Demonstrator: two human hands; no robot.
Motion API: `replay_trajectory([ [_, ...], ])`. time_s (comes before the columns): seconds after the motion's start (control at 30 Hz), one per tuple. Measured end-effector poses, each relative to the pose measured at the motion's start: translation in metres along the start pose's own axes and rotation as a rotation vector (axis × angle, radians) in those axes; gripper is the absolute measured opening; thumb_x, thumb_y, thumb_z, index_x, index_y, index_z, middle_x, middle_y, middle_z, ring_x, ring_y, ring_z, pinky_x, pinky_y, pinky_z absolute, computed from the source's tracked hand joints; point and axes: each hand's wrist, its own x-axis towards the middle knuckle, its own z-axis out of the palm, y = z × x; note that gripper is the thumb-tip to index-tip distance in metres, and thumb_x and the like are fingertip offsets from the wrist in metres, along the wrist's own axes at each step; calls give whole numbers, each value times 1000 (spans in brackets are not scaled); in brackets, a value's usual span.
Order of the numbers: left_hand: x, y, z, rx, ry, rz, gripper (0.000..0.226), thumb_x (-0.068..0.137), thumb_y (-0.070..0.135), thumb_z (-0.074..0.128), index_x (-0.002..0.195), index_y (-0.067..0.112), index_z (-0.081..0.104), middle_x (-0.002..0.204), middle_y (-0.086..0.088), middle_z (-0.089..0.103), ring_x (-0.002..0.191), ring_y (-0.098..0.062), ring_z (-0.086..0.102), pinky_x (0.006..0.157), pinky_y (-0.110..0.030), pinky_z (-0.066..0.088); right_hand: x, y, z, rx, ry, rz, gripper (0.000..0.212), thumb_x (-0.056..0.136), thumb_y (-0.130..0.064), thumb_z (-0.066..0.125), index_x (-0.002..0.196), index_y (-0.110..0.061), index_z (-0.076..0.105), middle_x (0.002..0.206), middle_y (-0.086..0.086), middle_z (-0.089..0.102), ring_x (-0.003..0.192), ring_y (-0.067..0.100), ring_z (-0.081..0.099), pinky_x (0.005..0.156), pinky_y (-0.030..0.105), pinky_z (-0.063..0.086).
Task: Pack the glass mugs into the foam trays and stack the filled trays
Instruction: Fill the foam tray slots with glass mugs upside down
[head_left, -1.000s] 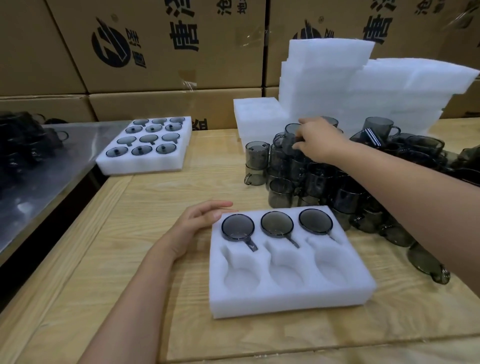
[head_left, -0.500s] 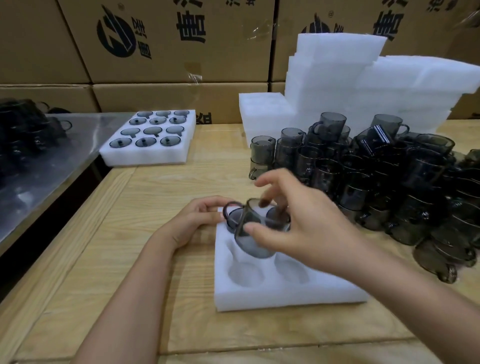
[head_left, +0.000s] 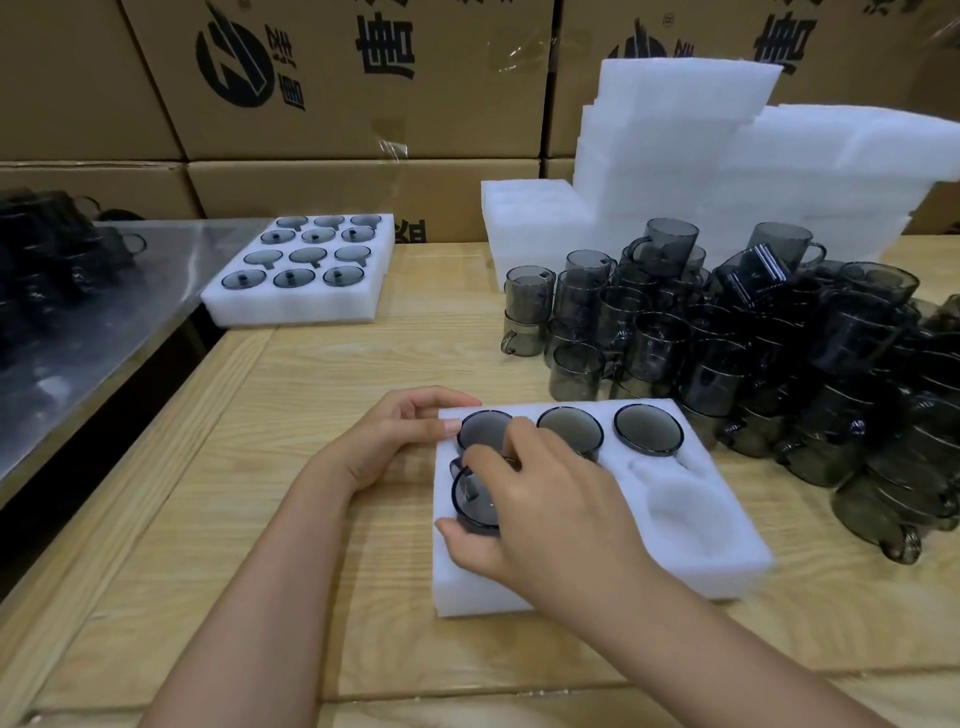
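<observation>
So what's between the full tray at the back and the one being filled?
Just bare table between the full tray and the near tray, in the head view; the left hand rests at the near tray's corner.

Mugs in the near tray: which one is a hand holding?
The front-left mug, alone in the front row, gripped by the right hand. The three back-row mugs sit with no hand round them.

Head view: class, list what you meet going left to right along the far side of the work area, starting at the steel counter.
From the left: steel counter, filled foam tray, low foam stack, tallest foam stack, wide foam stack. The loose mugs are left out: they overlap the stacks.
</observation>
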Motion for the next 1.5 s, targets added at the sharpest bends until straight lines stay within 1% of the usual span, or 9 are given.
replay_trajectory([
  [0.2, 0, 3, 2, 16, 6, -1, 44, 66, 34, 73, 107, 20, 72, 114, -20, 64, 103, -26, 60, 92, -36, 47, -1, 7, 7, -19, -120, -93, 47, 64, -58, 68, 88, -17, 69, 77, 3, 61, 57, 17, 57, 46, 20, 34],
  [0.37, -1, 10, 8, 11, 34, -49, 29, 76, 24, 69, 103, 17, 73, 107, -9, 69, 96, -21, 63, 88, -34, 47, -4, 14, 4, 60, -392, -106, 68, 79, -70, 10, 117, -20, 37, 109, -1, 33, 89, 17, 22, 77, 30, 22],
  [0.57, -6, 64, 59, 86, 590, 291, 37, 103, 25, 34, 99, 7, 66, 91, -7, 72, 83, -10, 67, 73, -9, 44, 12, 25, 5, 363, -326, 124, 46, 95, -51, 14, 117, -28, 47, 138, -7, 30, 129, 16, 17, 107, 37, 16],
  [0.67, -27, 82, 83, 354, 376, 552, 38, 95, 38, 32, 105, 20, 65, 106, 2, 70, 103, -10, 62, 92, -24, 44, 26, 24, 12, 203, -446, 97, 53, 99, -43, 16, 148, -25, 16, 157, -4, 1, 143, 23, -15, 116, 45, -5],
  [0.8, -31, 73, 98, 786, 169, 576, 52, 92, 38, 28, 111, 10, 68, 115, 1, 67, 112, -16, 58, 100, -45, 36, 36, 20, 18, -200, -553, -111, 66, 97, -38, 24, 149, -16, -9, 156, 13, -9, 142, 35, -13, 113, 55, -10],
  [0.93, -33, 59, 98, 922, 151, 593, 52, 92, 34, 28, 104, 8, 71, 111, -2, 69, 108, -20, 61, 95, -42, 35, 30, 18, 21, -298, -596, -113, 68, 99, -39, 24, 149, -14, -16, 154, 18, -17, 142, 33, -18, 110, 54, -18],
  [1.13, -28, 57, 98, 1105, 107, 424, 62, 87, 49, 18, 114, 21, 66, 124, 10, 62, 117, -13, 51, 102, -42, 28, 31, 21, 23, -289, -652, -138, 61, 97, -35, 31, 148, -16, 3, 150, 18, 10, 135, 35, 14, 112, 52, 14],
  [1.3, -25, 52, 99, 928, 319, 441, 56, 87, 47, 26, 106, 18, 69, 111, 7, 68, 108, -13, 57, 101, -38, 32, 34, 25, 34, -188, -563, -122, 64, 94, -41, 31, 149, -21, 3, 154, 10, 7, 140, 31, 8, 112, 57, 7],
  [1.5, -6, 40, 67, 108, 738, 298, 24, 95, 17, 47, 83, 17, 68, 88, 5, 71, 87, -6, 63, 81, -20, 45, 30, 26, 42, 89, -483, 51, 52, 99, -45, 13, 147, -27, 11, 156, -2, 9, 145, 19, -4, 113, 54, -8],
])
